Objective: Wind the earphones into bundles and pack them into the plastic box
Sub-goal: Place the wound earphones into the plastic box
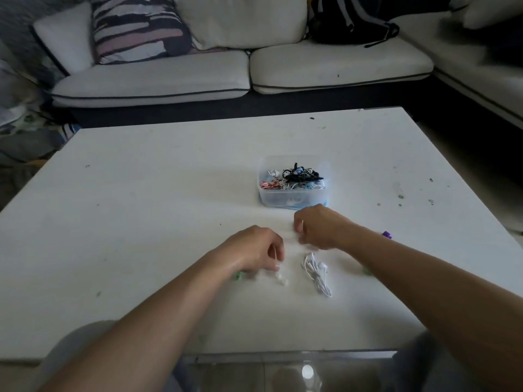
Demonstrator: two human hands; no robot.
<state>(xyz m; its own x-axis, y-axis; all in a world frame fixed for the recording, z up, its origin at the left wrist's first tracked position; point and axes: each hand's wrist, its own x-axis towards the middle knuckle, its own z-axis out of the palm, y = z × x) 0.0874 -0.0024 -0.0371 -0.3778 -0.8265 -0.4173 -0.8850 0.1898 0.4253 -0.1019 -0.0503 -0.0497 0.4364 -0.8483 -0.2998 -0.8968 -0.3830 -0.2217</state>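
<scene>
Head view: plastic box (pixel 293 193) on white desk (pixel 141 193) holds bundled earphones (pixel 294 178). White earphones (pixel 317 274) lie loose between both hands. Left hand (pixel 254 251) and right hand (pixel 319 229) fingers curled; grip contents indiscernible.

I see both hands low over the white table (pixel 141 179). Left hand (pixel 254 250) curled, fingertips down near small white earbuds (pixel 281 280); contact blurred, can't confirm. Right hand (pixel 317 227) closed loosely, just this side of the plastic box (pixel 293 198). Box holds mixed bundles: black, white, blue, red-striped. A loose white earphone bundle (pixel 317 271) lies between my forearms. Sofa (pixel 198 77) beyond.
</scene>
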